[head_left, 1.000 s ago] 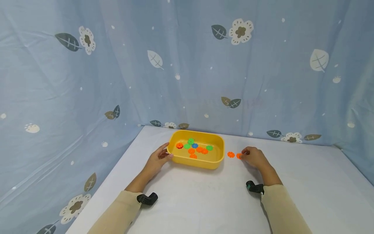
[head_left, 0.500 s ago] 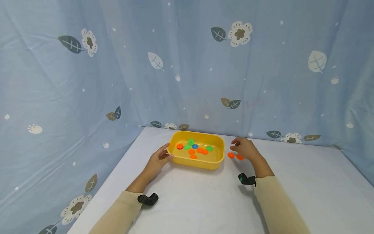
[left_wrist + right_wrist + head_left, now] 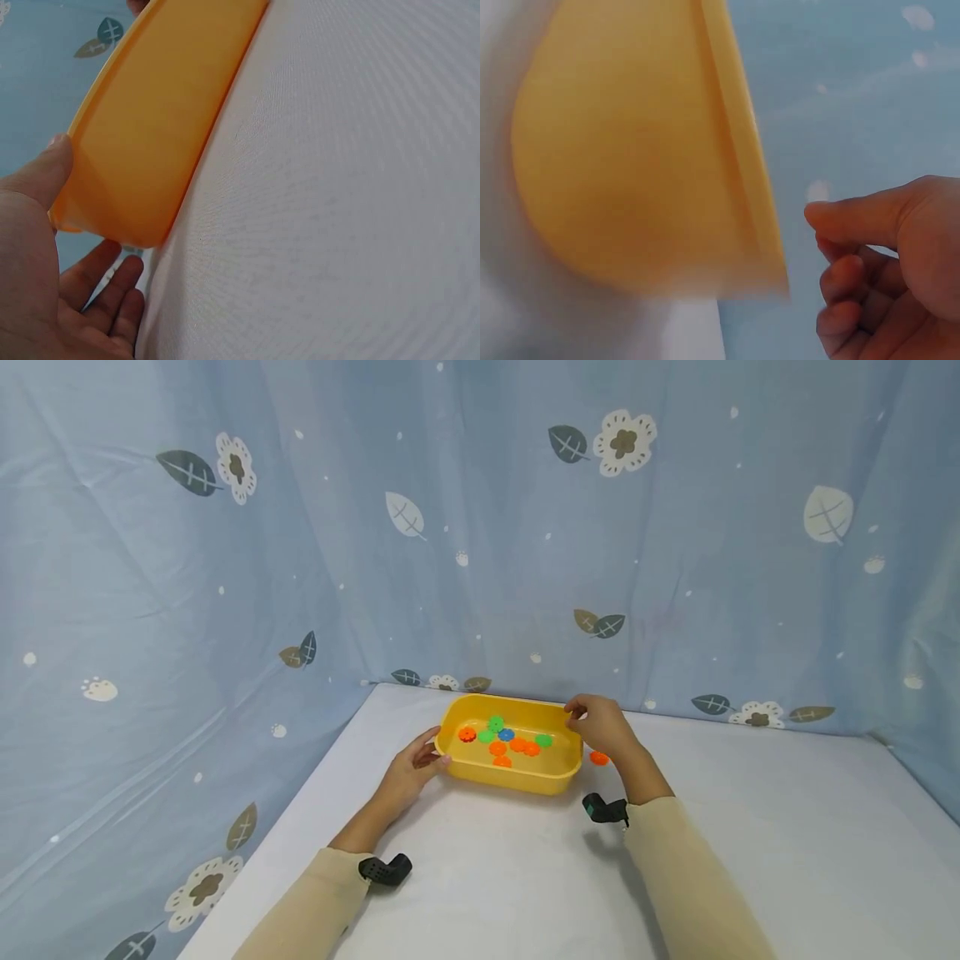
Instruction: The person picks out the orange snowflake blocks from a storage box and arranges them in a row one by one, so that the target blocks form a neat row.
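The yellow tray (image 3: 506, 775) holds several flower-shaped discs in orange, green and blue (image 3: 506, 735). At its left end, my left hand (image 3: 405, 774) grips the rim; the left wrist view shows the thumb against the wall of the tray (image 3: 150, 127) and the fingers of the hand (image 3: 75, 300) curled near its lower corner. My right hand (image 3: 606, 728) is over the tray's right rim. In the right wrist view, that hand (image 3: 892, 262) has thumb and index tips together beside the tray (image 3: 630, 150), with no object visible between them.
An orange disc (image 3: 599, 758) lies on the white table (image 3: 510, 877) just right of the tray, partly beside my right wrist. A blue patterned curtain (image 3: 480, 568) hangs behind and to the left of the table.
My right hand has moved left from the loose orange discs to the tray's right rim. Its wrist now covers the spot of the farther disc. My left hand has kept its grip.
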Available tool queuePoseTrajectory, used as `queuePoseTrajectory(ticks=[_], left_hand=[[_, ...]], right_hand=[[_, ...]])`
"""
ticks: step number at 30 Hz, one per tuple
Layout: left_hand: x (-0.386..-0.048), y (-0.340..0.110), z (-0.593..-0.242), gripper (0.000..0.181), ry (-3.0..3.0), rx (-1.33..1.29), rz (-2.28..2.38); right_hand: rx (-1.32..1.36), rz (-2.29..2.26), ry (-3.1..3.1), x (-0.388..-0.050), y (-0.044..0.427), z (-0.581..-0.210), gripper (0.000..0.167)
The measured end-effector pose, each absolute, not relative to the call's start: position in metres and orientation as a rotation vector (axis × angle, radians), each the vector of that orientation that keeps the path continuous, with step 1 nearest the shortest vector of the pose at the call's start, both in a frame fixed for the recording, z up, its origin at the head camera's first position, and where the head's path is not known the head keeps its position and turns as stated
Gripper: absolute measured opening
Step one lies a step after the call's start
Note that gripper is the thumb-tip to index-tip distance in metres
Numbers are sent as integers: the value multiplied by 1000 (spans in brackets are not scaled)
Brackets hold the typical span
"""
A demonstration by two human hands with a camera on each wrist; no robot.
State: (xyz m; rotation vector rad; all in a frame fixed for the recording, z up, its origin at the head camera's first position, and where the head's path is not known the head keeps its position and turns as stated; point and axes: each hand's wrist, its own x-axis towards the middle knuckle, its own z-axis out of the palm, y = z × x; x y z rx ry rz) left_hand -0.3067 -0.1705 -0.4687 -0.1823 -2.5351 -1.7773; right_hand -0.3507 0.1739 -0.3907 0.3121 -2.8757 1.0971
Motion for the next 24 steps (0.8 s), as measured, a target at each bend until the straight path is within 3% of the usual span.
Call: queuePoseTrajectory(ticks=[12, 19, 24], left_hand=[[-308, -174, -471, 71, -2542, -254, -1795], [-306, -172, -469, 67, -2534, -231, -1776], [-305, -172, -469, 65, -2543, -201, -1784]], right_hand=[[617, 1115, -3067, -349, 119, -402, 30], [716, 843, -3302, -353, 102, -414, 3], [717, 723, -3333, -354, 94, -420, 15]])
